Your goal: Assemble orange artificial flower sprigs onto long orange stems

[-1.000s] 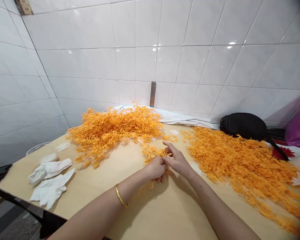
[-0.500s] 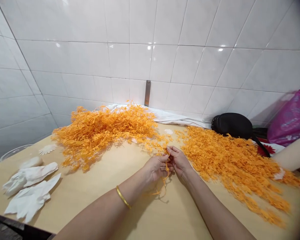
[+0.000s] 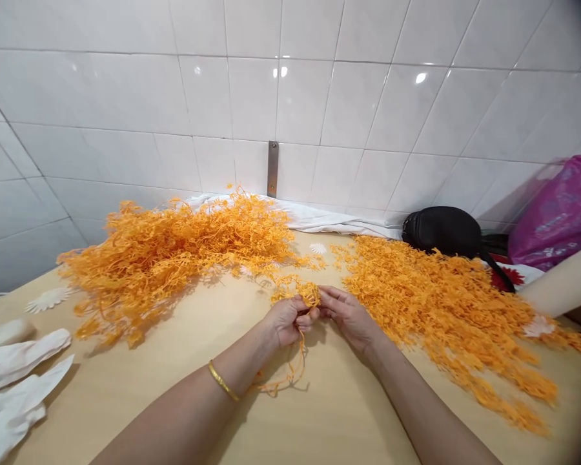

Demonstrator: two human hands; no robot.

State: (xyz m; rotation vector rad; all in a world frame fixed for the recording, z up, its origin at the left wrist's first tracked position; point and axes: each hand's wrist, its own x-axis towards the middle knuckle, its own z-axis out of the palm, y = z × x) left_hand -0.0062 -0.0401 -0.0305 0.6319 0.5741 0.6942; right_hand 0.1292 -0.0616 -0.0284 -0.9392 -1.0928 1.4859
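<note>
Tangled bright orange strands (image 3: 174,252) are standing out against the pale yellow wood tabletop (image 3: 348,407), glossy white square wall tiles (image 3: 300,97) are showing thin grey grid lines, a magenta plastic bag (image 3: 556,213) is carrying a faint pale print, and a white cloth (image 3: 523,276) is displaying a red flower pattern.

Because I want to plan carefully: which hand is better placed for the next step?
Left, probably: the left hand grips the orange tangle and its hanging strand, while the right hand sits only at the tangle's edge.
</note>
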